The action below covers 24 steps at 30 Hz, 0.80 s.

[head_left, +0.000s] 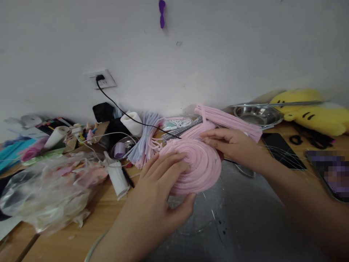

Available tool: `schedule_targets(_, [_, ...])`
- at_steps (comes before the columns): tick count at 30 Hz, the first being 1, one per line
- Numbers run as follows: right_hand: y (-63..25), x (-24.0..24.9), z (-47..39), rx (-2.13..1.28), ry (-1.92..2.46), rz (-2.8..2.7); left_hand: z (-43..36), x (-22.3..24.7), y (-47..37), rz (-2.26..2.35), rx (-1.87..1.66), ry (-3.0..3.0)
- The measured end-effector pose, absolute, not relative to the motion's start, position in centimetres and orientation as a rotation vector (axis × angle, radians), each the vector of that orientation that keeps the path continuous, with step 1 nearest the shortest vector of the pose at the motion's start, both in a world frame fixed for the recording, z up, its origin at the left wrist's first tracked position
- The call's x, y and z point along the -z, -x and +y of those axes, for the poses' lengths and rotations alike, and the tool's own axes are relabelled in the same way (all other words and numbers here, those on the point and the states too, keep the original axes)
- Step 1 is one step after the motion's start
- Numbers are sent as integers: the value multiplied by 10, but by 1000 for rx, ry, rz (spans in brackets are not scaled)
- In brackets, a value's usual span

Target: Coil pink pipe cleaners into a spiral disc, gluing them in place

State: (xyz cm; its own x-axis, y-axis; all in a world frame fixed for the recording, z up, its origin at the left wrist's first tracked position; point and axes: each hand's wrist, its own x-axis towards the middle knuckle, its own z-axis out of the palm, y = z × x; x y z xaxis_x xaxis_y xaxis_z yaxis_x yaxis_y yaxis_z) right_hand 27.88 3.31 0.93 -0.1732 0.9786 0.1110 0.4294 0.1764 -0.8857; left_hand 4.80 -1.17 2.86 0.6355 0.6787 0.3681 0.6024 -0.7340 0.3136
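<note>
A pink disc of coiled pipe cleaners [203, 171] is held up between my two hands, tilted toward me. My left hand [166, 182] spreads its fingers over the coil's face, with the thumb at the lower edge. At the upper right rim, my right hand [231, 143] pinches the disc, its fingers on top and its thumb partly hidden behind. Just behind the disc lies a bundle of straight pink pipe cleaners [231, 122]. A bundle of pale blue and pink pipe cleaners [145, 134] rests to its left.
A dark grey mat [245, 218] lies below my hands on the wooden table [103, 214]. At left sits a crumpled plastic bag [49, 193]. A black cable [117, 103] hangs from the wall socket. Behind right are a metal bowl [257, 114], yellow plush toys [316, 114] and a phone [329, 174].
</note>
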Motion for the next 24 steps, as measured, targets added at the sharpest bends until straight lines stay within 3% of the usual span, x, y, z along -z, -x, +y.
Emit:
schedule_targets(5, [-274, -10, 43, -1090, 1398, -1676, -12, -29, -49, 1065, -694, -2690])
schedule_targets(18, [-273, -6, 72, -758, 1173, -2052, -13, -30, -49, 1074, -694, -2714])
schedule_targets(24, [-272, -15, 75, -925, 1118, -2183, -13, -31, -46, 1070, -711, -2697])
